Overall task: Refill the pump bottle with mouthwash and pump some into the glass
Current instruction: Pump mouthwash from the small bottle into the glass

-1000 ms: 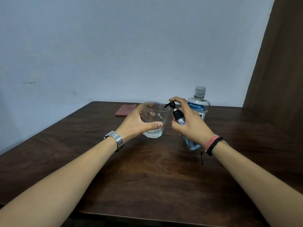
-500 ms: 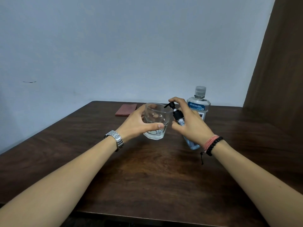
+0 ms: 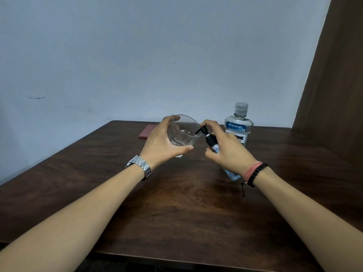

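The pump bottle (image 3: pixel 214 148), gripped in the right hand (image 3: pixel 228 152), leans toward the glass (image 3: pixel 183 134), its black nozzle over the rim. The left hand (image 3: pixel 163 144) holds the glass tilted above the table (image 3: pixel 176 203). The mouthwash bottle (image 3: pixel 238 127) and a pink cloth (image 3: pixel 146 131) stand near the far edge.

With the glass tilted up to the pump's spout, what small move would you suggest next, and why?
Probably press the pump head down with the right hand's forefinger: it already rests on top, the spout reaches over the rim of the glass, and the left hand holds that glass tilted toward it.
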